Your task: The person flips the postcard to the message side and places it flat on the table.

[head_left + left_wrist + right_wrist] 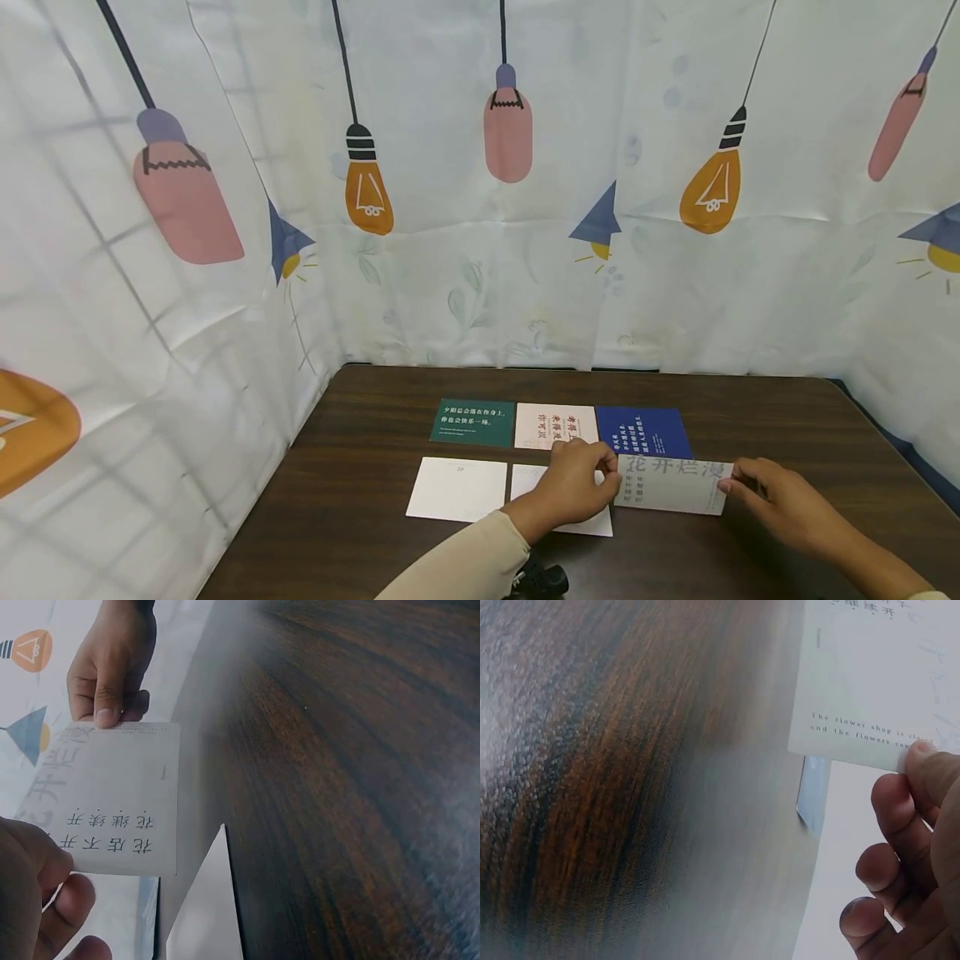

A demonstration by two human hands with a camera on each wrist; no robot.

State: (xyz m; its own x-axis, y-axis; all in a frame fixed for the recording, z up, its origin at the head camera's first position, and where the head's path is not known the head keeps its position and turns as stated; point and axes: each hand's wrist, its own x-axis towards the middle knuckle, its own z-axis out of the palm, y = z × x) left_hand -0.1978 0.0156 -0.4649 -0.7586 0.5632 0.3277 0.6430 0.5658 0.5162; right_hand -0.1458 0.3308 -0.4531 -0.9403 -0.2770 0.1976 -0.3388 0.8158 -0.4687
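A pale postcard (670, 485) printed with grey Chinese characters is held up between both hands, above the table's right part. My left hand (573, 483) pinches its left end, and my right hand (780, 502) pinches the right end between thumb and fingers. In the left wrist view the same postcard (124, 795) stretches from one hand to the other. English print shows near the corner of the postcard (855, 712) in the right wrist view. Behind it lies a blue card (648, 429), partly covered. A white card (592, 527) lies below my left hand, partly hidden by it.
On the dark wooden table (337, 475) a green card (472, 422) and a cream card with red characters (551, 421) lie in the back row. Another white card (457, 489) lies in front of them. A lamp-patterned curtain (450, 292) hangs around the table.
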